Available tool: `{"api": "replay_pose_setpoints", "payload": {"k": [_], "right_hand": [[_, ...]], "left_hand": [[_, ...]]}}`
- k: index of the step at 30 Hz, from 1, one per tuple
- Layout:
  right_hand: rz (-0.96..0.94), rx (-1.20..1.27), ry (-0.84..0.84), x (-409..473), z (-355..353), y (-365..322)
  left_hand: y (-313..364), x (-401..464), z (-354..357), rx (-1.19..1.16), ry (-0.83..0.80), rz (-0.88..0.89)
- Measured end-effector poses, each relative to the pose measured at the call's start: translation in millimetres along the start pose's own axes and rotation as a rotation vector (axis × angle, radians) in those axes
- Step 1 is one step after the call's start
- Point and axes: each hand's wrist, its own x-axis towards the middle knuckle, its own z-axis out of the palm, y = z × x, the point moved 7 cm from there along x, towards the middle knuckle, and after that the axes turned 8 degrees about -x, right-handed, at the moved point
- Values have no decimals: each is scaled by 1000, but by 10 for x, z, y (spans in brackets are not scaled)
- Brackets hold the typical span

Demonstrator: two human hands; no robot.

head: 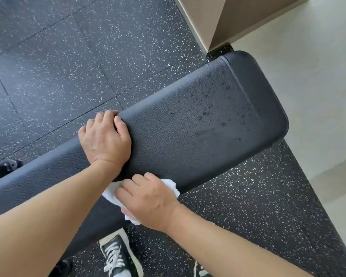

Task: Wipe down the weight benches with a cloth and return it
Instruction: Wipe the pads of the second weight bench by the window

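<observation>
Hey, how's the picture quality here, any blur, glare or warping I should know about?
Head view: the hands, the left hand and the right hand on the cloth, look sharp; the top-left floor is smeared; the bench shows soft daylight sheen, no harsh glare; wide-angle bending stretches the forearms at the edges.

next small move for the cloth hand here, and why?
Probably slide the right hand with the white cloth up from the near edge of the bench pad toward the droplets at its far end. Those wet specks still sit on the pad top, while the cloth is only at the near side edge. The left hand grips the far edge, bracing the pad.
</observation>
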Motion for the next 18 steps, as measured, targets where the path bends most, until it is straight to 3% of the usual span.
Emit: {"api": "replay_pose_setpoints", "payload": {"k": [4, 7, 10, 13, 18], "right_hand": [[-19, -57, -14, -69, -142, 433], [260, -169, 126, -85, -395, 1318], [543, -195, 162, -61, -518, 1847], [741, -175, 142, 165, -357, 1623], [570, -98, 80, 831, 64, 656]], "left_hand": [[-14, -19, 6, -2, -32, -13], [10, -16, -14, -17, -44, -9], [-2, 11, 0, 2, -103, -24], [10, -4, -5, -17, -165, -2], [-265, 153, -53, -72, -454, 226]]}}
